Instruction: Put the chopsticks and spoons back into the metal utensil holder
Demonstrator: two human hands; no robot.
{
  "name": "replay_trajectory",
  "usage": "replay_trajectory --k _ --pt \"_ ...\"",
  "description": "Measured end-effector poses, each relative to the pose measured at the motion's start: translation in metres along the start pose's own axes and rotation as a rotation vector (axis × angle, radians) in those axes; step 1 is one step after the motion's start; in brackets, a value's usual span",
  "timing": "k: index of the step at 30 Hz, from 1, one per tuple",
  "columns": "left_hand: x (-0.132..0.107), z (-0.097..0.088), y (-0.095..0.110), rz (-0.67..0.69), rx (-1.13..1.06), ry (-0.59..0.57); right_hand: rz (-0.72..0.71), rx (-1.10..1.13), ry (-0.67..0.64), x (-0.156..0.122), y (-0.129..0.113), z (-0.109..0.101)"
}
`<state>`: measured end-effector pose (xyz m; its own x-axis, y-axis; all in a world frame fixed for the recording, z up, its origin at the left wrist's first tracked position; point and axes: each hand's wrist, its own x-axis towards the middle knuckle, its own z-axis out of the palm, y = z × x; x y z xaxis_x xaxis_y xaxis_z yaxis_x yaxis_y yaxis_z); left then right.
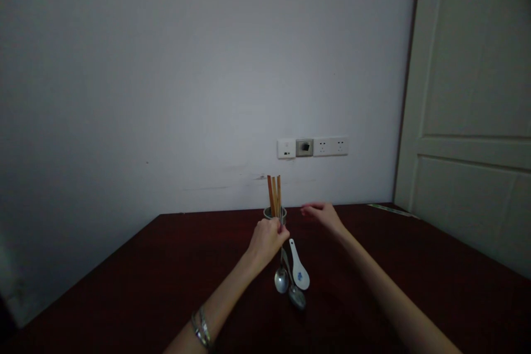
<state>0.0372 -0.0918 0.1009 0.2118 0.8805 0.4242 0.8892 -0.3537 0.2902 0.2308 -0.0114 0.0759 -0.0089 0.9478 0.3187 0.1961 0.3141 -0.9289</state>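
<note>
The cup (284,218) seemingly propped the chopsticks (274,193); before it, the left hand (269,235) pinched a metal spoon (281,281) bowl-down; right of the cup, the loosely curled right hand (326,217) looked empty.

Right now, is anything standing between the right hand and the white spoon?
Nothing visible does: only dark red tabletop shows between the right hand and the white spoon. Close by, though, the left hand, apparently pinching a metal spoon, sits just left of the white spoon's handle end.
</note>
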Motion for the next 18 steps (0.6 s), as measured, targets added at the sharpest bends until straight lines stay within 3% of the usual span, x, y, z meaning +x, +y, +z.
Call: replay_trajectory --k 3,6,12,18 --pt "0.004 -0.005 0.007 0.002 -0.009 0.028 0.083 0.359 -0.138 -0.014 -0.052 0.014" --pt "0.006 -0.006 0.011 0.017 -0.022 0.038 0.104 0.419 -0.248 -0.029 -0.078 0.024" --pt "0.003 -0.009 0.013 0.028 0.024 0.022 0.058 0.302 -0.191 -0.034 -0.077 0.037" --pt "-0.003 -0.015 0.017 0.052 0.105 -0.007 0.052 0.319 -0.155 -0.033 -0.076 0.038"
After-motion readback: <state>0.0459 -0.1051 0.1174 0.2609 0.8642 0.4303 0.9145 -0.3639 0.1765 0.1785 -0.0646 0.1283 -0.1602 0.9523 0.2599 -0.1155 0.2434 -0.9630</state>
